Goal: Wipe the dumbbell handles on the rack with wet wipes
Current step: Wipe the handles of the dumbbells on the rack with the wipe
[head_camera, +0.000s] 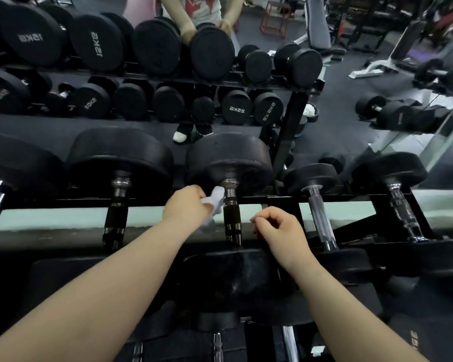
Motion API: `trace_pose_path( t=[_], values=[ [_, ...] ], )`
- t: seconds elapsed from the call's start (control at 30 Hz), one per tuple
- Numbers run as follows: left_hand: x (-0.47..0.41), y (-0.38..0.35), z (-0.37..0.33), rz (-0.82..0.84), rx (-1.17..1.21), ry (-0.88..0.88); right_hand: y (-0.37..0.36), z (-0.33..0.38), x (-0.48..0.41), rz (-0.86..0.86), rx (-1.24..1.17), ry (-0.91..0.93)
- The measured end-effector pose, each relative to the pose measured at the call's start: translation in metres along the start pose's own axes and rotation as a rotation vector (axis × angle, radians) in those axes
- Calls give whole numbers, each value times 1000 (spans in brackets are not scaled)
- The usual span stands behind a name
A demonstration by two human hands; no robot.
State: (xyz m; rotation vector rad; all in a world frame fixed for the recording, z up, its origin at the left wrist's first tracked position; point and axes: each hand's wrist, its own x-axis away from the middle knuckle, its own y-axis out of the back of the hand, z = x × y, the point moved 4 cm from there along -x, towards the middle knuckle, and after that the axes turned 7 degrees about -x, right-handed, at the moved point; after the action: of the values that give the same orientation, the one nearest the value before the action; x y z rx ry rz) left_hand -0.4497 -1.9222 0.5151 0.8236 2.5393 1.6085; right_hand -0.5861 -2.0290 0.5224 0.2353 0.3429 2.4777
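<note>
From the head camera, the only view I have, everything is placed from the handle (232, 218) of the middle dumbbell (229, 158) on the rack (324, 198). Its long axis runs straight away from me, from the near weight low in the picture to the far weight up by the mirror (63, 218), so it reads as nearly upright on my screen. The left hand (186, 205) sits just to the left of that handle, level with its far collar. Its fingers (198, 195) are curled round a bunched white wet wipe (216, 201). The wipe's free end reaches the collar's left side, but I cannot tell whether it touches or only lies just beside it. The right hand (280, 231) hangs just to the right of the handle, level with its near end, fingers loosely curled and holding nothing that I can see. The left hand is therefore the nearer one and the one with the cloth. My judgement is that the coming move is short and sideways, to the right, to wrap the wipe over the bar, then a stroke along the axis towards me. The next handle to the left (117, 212) and the chrome handle to the right (319, 218) lie parallel to it and well apart from both hands.
</note>
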Motion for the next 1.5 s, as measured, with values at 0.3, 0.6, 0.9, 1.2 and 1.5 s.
trace_pose_path(
  t=[0.3,0.6,0.9,1.2,1.5],
  values=[
    [-3,-31,-13,94,749,88,1,-1,0,-15,21,-4],
    [2,-26,-7,-42,453,94,2,1,3,-50,13,3],
    [-1,-20,-14,-145,411,52,2,1,3,-45,9,10],
    [10,-39,2,151,211,-40,2,2,4,-43,1,3],
    [4,-22,-13,-62,239,-69,2,3,3,-39,-3,14]
  ],
)
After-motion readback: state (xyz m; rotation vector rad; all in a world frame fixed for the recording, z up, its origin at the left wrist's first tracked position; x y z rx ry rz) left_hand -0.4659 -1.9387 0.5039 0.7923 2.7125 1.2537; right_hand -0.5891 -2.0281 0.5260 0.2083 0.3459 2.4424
